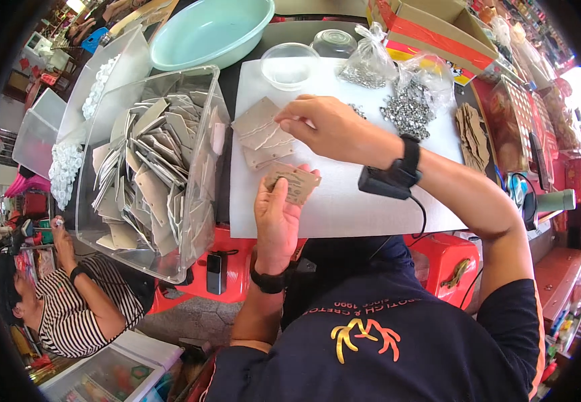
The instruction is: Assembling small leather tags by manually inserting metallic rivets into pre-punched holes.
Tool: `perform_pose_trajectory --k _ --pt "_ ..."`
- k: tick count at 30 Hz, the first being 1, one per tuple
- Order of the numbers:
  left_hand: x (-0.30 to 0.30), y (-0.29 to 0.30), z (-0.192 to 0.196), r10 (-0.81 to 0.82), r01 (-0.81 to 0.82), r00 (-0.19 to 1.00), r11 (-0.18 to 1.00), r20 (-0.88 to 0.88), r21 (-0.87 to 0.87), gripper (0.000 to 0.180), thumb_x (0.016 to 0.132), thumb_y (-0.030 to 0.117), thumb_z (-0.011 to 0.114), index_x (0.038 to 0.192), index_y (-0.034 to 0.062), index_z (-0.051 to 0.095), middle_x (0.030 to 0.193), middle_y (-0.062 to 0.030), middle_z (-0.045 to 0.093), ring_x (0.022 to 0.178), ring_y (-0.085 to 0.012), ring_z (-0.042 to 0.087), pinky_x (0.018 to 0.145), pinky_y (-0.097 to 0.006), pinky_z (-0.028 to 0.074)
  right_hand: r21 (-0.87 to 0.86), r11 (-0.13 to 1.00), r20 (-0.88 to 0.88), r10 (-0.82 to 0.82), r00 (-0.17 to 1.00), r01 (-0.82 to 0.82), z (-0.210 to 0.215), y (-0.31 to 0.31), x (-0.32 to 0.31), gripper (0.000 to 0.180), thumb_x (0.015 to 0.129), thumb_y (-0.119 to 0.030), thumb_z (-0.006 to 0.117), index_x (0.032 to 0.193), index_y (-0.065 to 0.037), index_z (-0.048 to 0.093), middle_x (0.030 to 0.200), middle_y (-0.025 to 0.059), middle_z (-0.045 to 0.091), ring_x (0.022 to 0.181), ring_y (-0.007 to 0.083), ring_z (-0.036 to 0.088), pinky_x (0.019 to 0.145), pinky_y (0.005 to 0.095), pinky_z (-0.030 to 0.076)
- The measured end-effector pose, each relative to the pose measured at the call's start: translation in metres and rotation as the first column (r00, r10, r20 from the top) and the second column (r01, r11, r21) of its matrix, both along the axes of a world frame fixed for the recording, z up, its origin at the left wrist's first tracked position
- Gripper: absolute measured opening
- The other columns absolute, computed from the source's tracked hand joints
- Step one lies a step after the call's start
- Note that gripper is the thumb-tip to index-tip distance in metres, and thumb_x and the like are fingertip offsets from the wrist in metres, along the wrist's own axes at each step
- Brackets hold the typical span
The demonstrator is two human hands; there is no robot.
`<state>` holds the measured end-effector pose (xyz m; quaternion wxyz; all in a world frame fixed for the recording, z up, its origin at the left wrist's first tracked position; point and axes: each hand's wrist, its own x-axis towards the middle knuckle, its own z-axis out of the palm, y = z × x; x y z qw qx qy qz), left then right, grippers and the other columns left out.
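Note:
My left hand (276, 224), palm up, holds a small grey-brown cardboard card (297, 186) with print on its face, the thumb across it. My right hand (317, 124) reaches over the white foam sheet (344, 211), its fingertips drawn together beside a small pile of cards (260, 127). Whether anything sits in that pinch is hidden. Overlapping cards in the pile have uneven torn-looking edges. To the right of my right hand, small shiny metal pieces (408, 110) spill from a clear plastic bag. Another knotted bag (369, 67) of them stands behind.
At left stands a large clear bin (190, 264) full of cards (156, 161). Behind are a pale green basin (213, 37), a clear round tub (289, 67) and an open carton (438, 30). Brown cardboard strips (471, 137) lie at right. Another person (89, 301) sits at lower left.

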<state>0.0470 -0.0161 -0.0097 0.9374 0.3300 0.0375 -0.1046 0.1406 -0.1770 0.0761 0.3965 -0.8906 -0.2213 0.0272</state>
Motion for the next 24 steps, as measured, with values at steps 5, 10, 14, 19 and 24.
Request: perform_pose_trajectory --k 5,10,14,19,24 --pt "0.007 0.007 -0.001 -0.125 0.124 0.992 0.99 -0.02 -0.063 0.028 0.1 0.011 0.047 0.125 -0.0012 0.047 0.125 -0.0254 0.056 0.12 -0.0414 0.054 0.106 -0.05 0.043 -0.217 0.973 0.375 0.153 0.914 -0.074 -0.053 0.026 0.039 0.022 0.089 -0.015 0.056 0.107 -0.005 0.063 0.111 0.016 0.061 0.109 0.0345 0.056 0.091 0.0436 0.046" --pt "0.007 0.009 -0.003 -0.132 0.132 0.991 0.985 0.004 -0.114 0.03 0.1 0.009 0.045 0.129 -0.0005 0.046 0.128 -0.0234 0.056 0.121 -0.0408 0.054 0.106 -0.048 0.043 -0.421 0.906 0.436 0.249 0.865 -0.048 -0.066 0.042 0.064 0.034 0.091 -0.015 0.057 0.123 -0.005 0.058 0.122 0.0146 0.058 0.114 0.034 0.052 0.097 0.0445 0.041" --pt "0.004 0.008 0.001 -0.103 0.103 0.995 0.984 0.007 -0.146 0.031 0.101 0.007 0.043 0.131 0.0006 0.044 0.134 -0.0208 0.052 0.122 -0.039 0.054 0.106 -0.046 0.043 -0.381 0.92 0.364 0.239 0.9 -0.09 -0.065 0.037 0.068 0.021 0.086 -0.021 0.062 0.1 -0.005 0.063 0.101 0.0146 0.063 0.104 0.0337 0.057 0.087 0.0461 0.046" --pt "-0.004 0.008 0.005 -0.072 0.071 0.997 0.995 -0.005 -0.072 0.032 0.101 0.007 0.043 0.132 0.0006 0.044 0.136 -0.0193 0.05 0.121 -0.0376 0.055 0.105 -0.045 0.043 -0.404 0.901 0.31 0.298 0.903 -0.159 -0.049 0.021 0.046 0.028 0.085 -0.025 0.066 0.102 -0.003 0.064 0.1 0.0149 0.064 0.101 0.0331 0.058 0.087 0.0422 0.047" --pt "-0.007 0.004 0.006 -0.07 0.07 0.998 0.997 -0.001 -0.028 0.029 0.101 0.008 0.042 0.129 0.0 0.045 0.133 -0.0187 0.052 0.118 -0.0357 0.056 0.104 -0.045 0.044 -0.379 0.912 0.316 0.287 0.904 -0.157 -0.05 0.004 0.023 0.042 0.078 -0.024 0.074 0.113 -0.004 0.062 0.11 0.0134 0.062 0.106 0.0313 0.056 0.09 0.0394 0.047"
